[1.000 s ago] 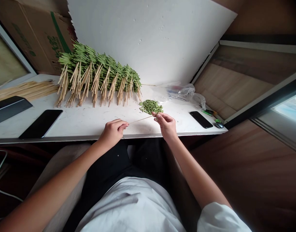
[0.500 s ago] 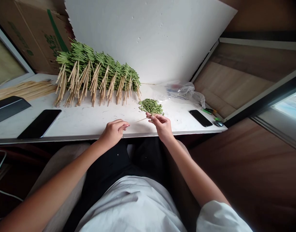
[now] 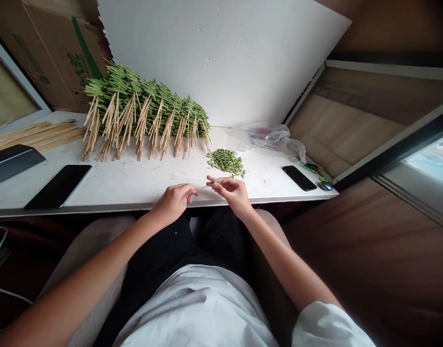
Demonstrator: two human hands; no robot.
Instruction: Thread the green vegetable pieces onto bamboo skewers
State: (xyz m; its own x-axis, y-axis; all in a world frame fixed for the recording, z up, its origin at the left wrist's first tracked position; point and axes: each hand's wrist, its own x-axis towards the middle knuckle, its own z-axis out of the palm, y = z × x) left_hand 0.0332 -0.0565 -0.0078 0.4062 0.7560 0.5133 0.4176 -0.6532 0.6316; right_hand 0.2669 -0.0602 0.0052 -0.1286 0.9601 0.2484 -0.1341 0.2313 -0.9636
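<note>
A thin wooden stick (image 3: 204, 186) spans the gap between my hands, above the front edge of the white table (image 3: 149, 180). My left hand (image 3: 176, 201) pinches its left end. The fingers of my right hand (image 3: 231, 193) are closed round the stick farther along, with a small green piece at the fingertips. Just beyond my right hand lies a loose pile of short green pieces (image 3: 225, 160). Behind and to the left, sticks loaded with green pieces (image 3: 149, 96) are stacked, their bare wooden ends (image 3: 141, 126) towards me.
Bare sticks (image 3: 44, 135) lie at the far left, near a dark device (image 3: 15, 164) and a black phone (image 3: 60, 186). Another phone (image 3: 299, 178) and a mouse (image 3: 326, 185) are at the right. Crumpled clear plastic (image 3: 284, 137) lies behind them. A cardboard box (image 3: 55, 58) stands back left.
My right hand has moved left and slightly towards me, nearer my left hand. Less of the stick shows between them. My left hand has shifted slightly right.
</note>
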